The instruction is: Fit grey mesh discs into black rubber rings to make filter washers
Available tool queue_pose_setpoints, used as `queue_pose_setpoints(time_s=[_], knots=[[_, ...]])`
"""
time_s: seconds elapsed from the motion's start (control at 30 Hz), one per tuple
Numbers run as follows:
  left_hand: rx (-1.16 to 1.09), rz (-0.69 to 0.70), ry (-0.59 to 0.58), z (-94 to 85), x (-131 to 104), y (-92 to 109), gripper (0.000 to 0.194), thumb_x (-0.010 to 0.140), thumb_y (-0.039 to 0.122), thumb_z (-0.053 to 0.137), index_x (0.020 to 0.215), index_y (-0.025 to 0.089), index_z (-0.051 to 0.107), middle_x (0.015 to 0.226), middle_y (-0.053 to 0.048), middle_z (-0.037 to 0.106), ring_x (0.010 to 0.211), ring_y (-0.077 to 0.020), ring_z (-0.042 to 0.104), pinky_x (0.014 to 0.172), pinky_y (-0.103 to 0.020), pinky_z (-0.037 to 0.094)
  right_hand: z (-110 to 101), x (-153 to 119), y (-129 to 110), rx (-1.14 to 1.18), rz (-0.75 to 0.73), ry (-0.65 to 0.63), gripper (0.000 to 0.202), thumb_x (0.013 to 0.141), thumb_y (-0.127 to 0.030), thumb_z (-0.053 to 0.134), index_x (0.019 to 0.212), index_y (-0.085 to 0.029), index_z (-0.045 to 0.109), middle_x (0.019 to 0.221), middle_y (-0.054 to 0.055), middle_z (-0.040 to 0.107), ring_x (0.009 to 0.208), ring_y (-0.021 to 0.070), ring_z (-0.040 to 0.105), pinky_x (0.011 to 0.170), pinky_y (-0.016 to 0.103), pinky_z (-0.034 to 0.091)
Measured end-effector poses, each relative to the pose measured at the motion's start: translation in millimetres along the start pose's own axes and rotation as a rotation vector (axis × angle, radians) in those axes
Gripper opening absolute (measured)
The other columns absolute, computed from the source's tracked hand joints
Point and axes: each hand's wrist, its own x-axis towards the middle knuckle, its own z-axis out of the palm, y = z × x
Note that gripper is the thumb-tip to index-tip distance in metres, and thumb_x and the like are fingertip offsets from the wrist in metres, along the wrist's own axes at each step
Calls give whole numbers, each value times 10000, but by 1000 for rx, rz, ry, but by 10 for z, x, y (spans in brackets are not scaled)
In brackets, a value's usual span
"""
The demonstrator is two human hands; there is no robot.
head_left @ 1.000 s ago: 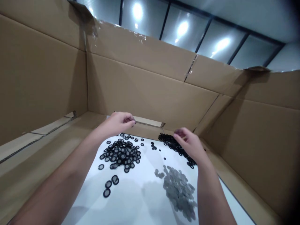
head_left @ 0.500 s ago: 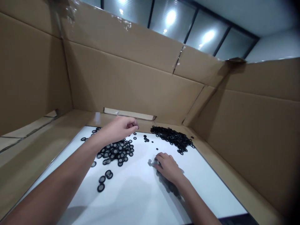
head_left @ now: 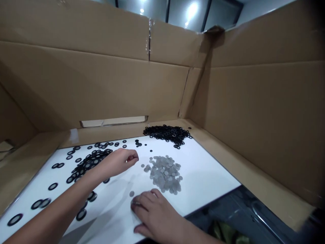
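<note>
My left hand (head_left: 124, 159) is raised above the white board (head_left: 203, 176), between two piles. Its fingers are curled closed, and what they hold, if anything, is hidden. Lower down, my right hand (head_left: 156, 215) rests palm down near the board's front edge, thumb apart from the fingers. Something greyish shows at its fingertips, too blurred to identify. Just beyond them lies a single grey disc (head_left: 131, 194). A pile of small translucent grey discs (head_left: 165, 174) spreads farther back. Black rings with grey centres (head_left: 92, 159) lie in a heap at left, partly behind my left forearm.
Plain black rings (head_left: 169, 133) are heaped at the board's far corner. A few small black pieces (head_left: 137, 143) lie left of them. Tall cardboard walls (head_left: 114, 84) surround the board. A dark surface with a metal handle (head_left: 266, 217) lies at front right.
The view has turned right and tilted down. My right hand has moved from the grey disc pile toward the front left, uncovering it. My left hand stays raised and curled.
</note>
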Motion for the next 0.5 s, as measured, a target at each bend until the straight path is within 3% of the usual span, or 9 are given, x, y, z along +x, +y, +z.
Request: queue_pose_setpoints(time_s=[0.27, 0.4, 0.5], knots=[[35, 10, -81, 436, 224, 134, 272, 908, 359, 463, 863, 236, 701, 801, -46, 720, 716, -209, 638, 637, -276, 393, -141, -574, 128, 59, 85, 109, 430, 928, -512, 571, 1180, -162, 579, 1158, 97, 685, 1051, 250, 607, 879, 404, 451], [-41, 85, -219, 399, -11, 216, 221, 906, 319, 487, 923, 255, 698, 912, -28, 728, 805, -197, 649, 693, -268, 419, -195, -803, 152, 88, 55, 177, 185, 978, -260, 546, 1140, -183, 593, 1105, 82, 717, 1043, 229, 631, 857, 387, 478], [-71, 83, -381, 324, -332, 219, 196, 870, 291, 540, 1007, 292, 680, 1038, -27, 700, 925, -225, 630, 753, -289, 425, -194, -948, 160, 137, 68, 212, 200, 974, -127, 504, 1129, -212, 598, 1072, 59, 728, 1015, 206, 639, 840, 380, 492]])
